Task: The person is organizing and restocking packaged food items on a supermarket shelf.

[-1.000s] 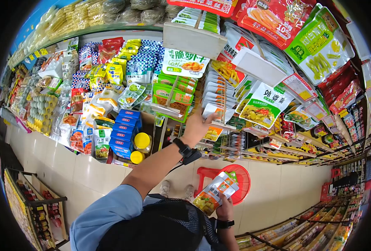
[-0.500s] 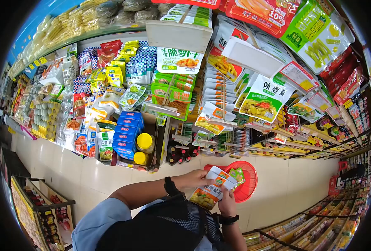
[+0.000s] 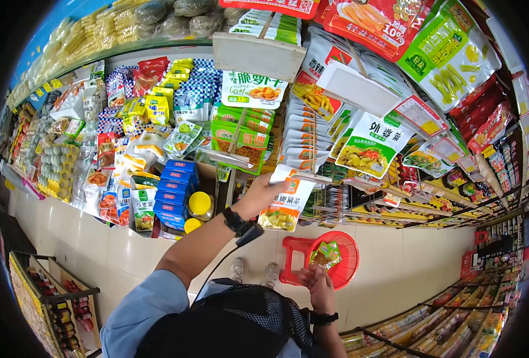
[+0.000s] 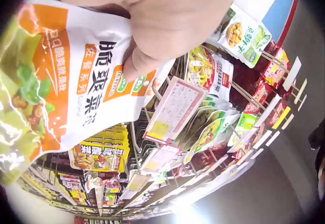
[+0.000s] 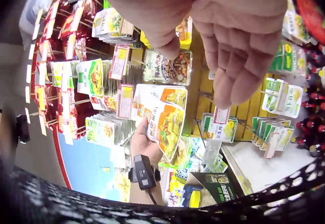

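Observation:
In the head view, my left hand [image 3: 259, 196] holds a white-and-orange pickled vegetable packet [image 3: 281, 210] by its top edge, right at the front of a peg of similar packets [image 3: 303, 134]. The left wrist view shows the thumb pressed on the packet's [image 4: 78, 76] upper front. From the right wrist view, the packet [image 5: 165, 115] looks doubled, with a second one layered against it. My right hand [image 3: 319, 292] is empty beside a round red basket [image 3: 352, 262]; its fingers are loosely bent in the right wrist view. Small green packets [image 3: 326, 255] lie in the basket.
Pegs of packets, such as white-and-green ones [image 3: 369, 146], project at chest height with price holders [image 3: 357, 89] at their ends. Blue boxes [image 3: 175, 191] and yellow-lidded jars [image 3: 200, 204] stand in a carton to the left. A low rack [image 3: 55, 304] stands behind left.
My left hand left the peg, took the packets from my right hand over the basket, then carried them back up to the peg. My right hand let go and stays near the basket.

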